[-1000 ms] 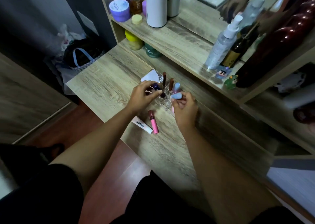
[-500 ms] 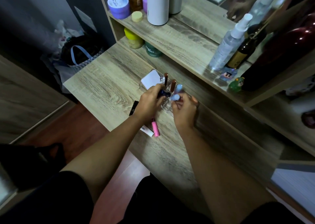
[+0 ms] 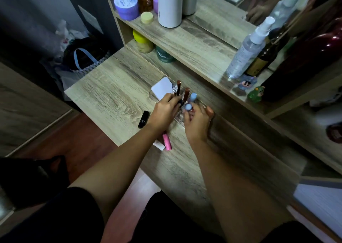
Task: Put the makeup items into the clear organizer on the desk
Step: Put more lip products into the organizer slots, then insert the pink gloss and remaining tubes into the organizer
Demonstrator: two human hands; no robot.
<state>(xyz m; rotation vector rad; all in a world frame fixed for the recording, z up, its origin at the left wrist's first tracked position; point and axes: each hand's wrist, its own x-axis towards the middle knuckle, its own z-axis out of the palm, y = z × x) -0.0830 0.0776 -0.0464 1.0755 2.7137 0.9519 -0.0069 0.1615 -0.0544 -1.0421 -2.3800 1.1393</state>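
Note:
The clear organizer [image 3: 178, 117] stands on the desk [image 3: 114, 96], mostly hidden behind my hands. Two brown tubes [image 3: 186, 93], a crystal-capped stick [image 3: 174, 88], a light-blue-capped tube [image 3: 193, 96] and a white compact [image 3: 162, 91] stand in it. My left hand [image 3: 164, 111] grips a dark blue tube [image 3: 180, 102] over the organizer. My right hand [image 3: 197, 124] holds a light-blue-capped tube [image 3: 187, 107] just beside it. On the desk lie a black lipstick [image 3: 144, 119], a pink tube [image 3: 167, 142] and a white tube [image 3: 159, 146], partly under my left forearm.
A raised shelf [image 3: 194, 44] behind the organizer carries a purple jar [image 3: 126, 6], a white cylinder [image 3: 169, 4], a spray bottle [image 3: 247, 52], a dark bottle [image 3: 262, 59] and small figurines [image 3: 256, 94]. A yellow jar [image 3: 142, 42] and teal jar [image 3: 163, 54] sit below. A bag [image 3: 85, 57] lies left of the desk.
My left hand has carried the dark blue tube forward over the organizer. The right hand has brought its light-blue-capped tube closer to the slots. The black lipstick has come into view.

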